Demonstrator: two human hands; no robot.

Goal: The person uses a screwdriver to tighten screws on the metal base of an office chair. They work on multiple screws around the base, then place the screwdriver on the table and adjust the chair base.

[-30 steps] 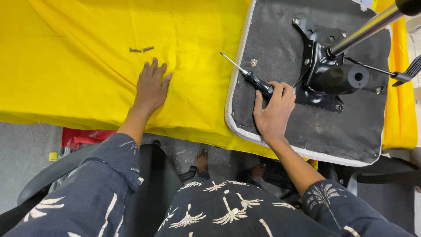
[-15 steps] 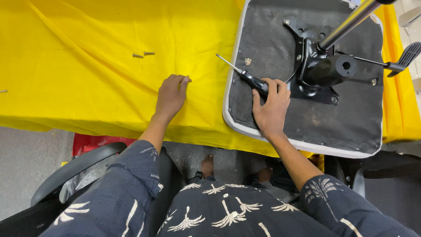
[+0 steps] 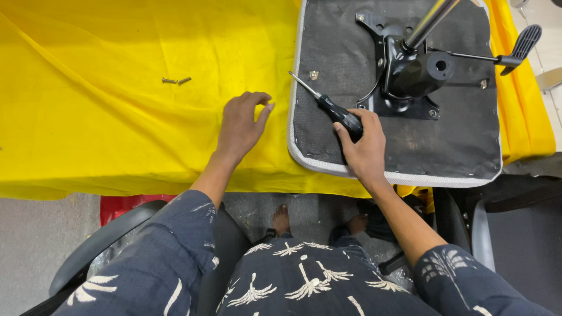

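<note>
Screwdriver (image 3: 328,104) with a black handle in my right hand (image 3: 364,146), fingers wrapped shut around the grip. Its metal tip points up and away from me, toward a small screw (image 3: 314,75) sitting in the seat base (image 3: 456,146). That base is an upturned chair seat, black underside with a pale stapled edge, lying on the yellow cloth (image 3: 117,129). Near its middle sits the black metal tilt mechanism (image 3: 410,79), with a chrome column (image 3: 430,22) rising from it and a lever with a paddle handle (image 3: 521,44) reaching past the far right edge. My left hand (image 3: 241,126) is just left of the seat base, above the cloth, fingers loosely curled, holding nothing. Two loose screws (image 3: 175,81) lie on the cloth well left of the seat base.
</note>
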